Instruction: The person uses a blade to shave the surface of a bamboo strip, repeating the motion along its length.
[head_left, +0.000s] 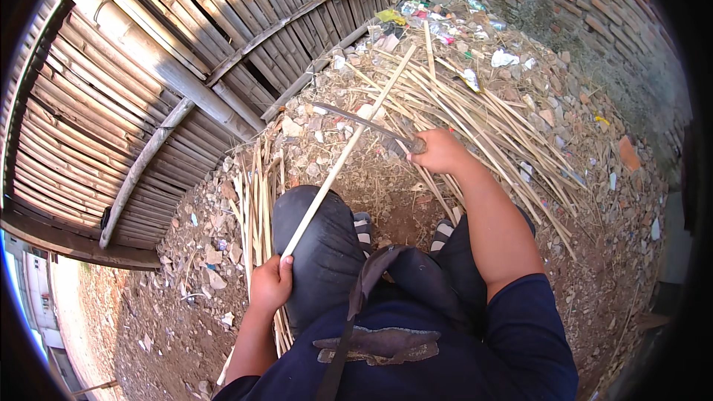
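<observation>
My left hand (271,283), beside my left knee, is closed around the lower end of a long pale bamboo strip (319,199). The strip slants up and away to the right, passing over my left thigh. In my right hand (440,153) is the handle of a large knife (382,131) with a long dark blade pointing left. The blade crosses the strip beyond my knees; whether it touches the strip I cannot tell. Ahead and to the right lies a loose pile of split bamboo strips (475,115). A second bundle of strips (258,204) lies left of my left leg.
A bamboo slat wall (163,96) with thick poles rises at the left. At the far right stands a brick wall (587,0). Rubble and scattered litter (438,18) cover the ground between them. A brick piece (628,153) lies at the right.
</observation>
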`<state>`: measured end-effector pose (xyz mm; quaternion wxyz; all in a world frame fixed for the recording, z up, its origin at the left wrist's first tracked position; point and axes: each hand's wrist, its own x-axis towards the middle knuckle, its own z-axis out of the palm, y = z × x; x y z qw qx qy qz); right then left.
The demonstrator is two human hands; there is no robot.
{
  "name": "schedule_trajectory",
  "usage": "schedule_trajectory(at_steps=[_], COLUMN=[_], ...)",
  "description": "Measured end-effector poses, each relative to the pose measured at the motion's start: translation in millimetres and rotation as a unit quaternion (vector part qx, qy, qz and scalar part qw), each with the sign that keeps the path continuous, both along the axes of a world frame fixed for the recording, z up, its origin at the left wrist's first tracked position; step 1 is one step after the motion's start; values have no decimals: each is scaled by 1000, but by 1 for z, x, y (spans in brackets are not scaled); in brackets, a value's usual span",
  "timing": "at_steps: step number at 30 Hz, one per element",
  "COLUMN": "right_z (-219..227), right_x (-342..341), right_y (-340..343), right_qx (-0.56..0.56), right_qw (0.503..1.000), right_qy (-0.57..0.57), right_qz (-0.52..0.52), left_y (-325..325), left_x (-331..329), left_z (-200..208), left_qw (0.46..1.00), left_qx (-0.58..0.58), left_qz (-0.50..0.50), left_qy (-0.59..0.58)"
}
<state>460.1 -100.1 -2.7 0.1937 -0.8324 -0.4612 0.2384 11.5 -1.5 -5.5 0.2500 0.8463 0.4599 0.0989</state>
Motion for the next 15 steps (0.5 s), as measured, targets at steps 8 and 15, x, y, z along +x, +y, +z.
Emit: schedule_trajectory(at_steps=[8, 15], right_z=[28, -12], right_x=[-47, 5], right_y=[2, 4], right_qx=[13, 16], right_qw=[998, 1000], right_qy=[-26, 2], right_qz=[51, 13], left_y=[2, 1], left_x=[-8, -2], left_z=[-11, -3], left_qw=[1000, 1000], left_qx=[9, 12], left_qz=[2, -3], left_qy=[11, 6])
